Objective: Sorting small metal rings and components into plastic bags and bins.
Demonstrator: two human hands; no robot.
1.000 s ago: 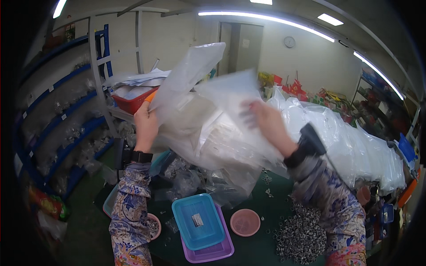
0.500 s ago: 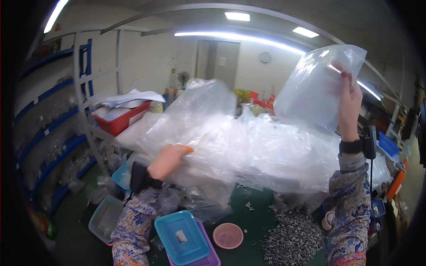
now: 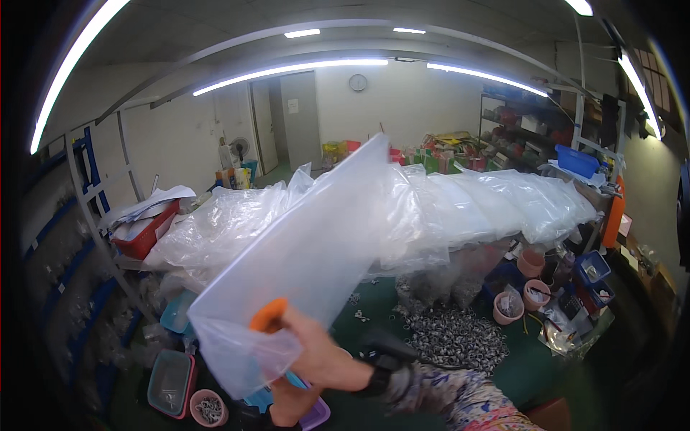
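A large translucent plastic bag [image 3: 309,237] stands tilted in front of me, its upper corner over the workbench's far side. My right hand [image 3: 327,359] reaches in from the lower right and grips the bag's lower part. An orange finger cover [image 3: 269,316] shows against the plastic there. My left hand [image 3: 291,401] is below, close to the bag's bottom edge; its fingers are mostly hidden behind the right hand and the plastic. Beneath the hands, a blue tray and a purple tray [image 3: 316,415] are largely covered. Small grey metal rings [image 3: 460,341] lie heaped on the green surface.
Stacked clear bags [image 3: 489,205] lie across the raised shelf ahead. A red bin with papers [image 3: 147,237] stands left. Pink cups [image 3: 507,307] and blue bins [image 3: 593,267] sit right. Lower left are a tray [image 3: 171,384] and a pink cup of metal parts [image 3: 209,408].
My right hand has come down from the upper right to the lower middle with the bag. My left hand has drawn back from the piled bags toward me. The view has turned right.
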